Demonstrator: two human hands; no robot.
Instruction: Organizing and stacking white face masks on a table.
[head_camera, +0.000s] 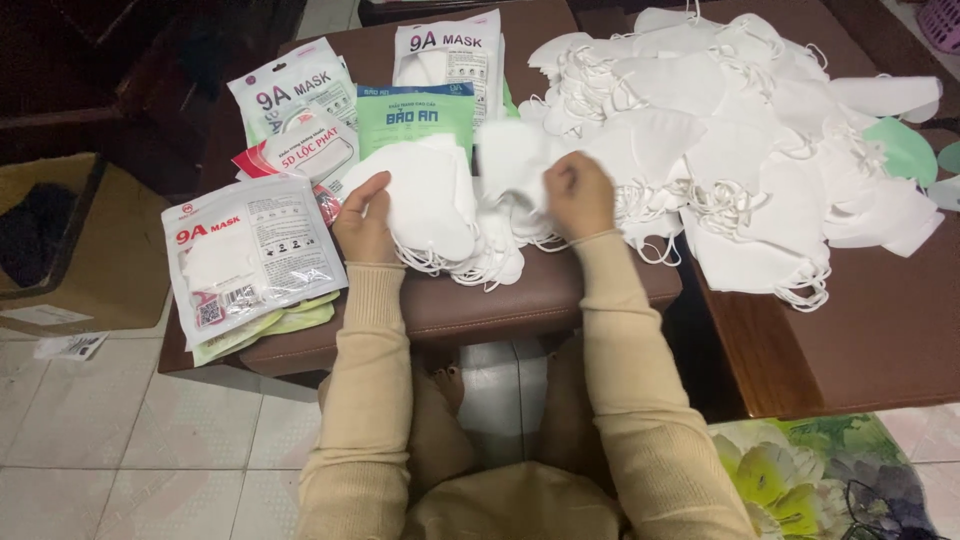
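White mask (515, 160) pinched in our right hand (578, 195) fingers; left hand (362, 222) fingers press, uncurled, on the stack (425, 205). Packets (250, 255) lie left of them on the surface (470, 300).

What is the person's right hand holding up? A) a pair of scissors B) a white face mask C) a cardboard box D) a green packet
B: the right hand pinches a white face mask above the small stack of masks that the left hand rests on.
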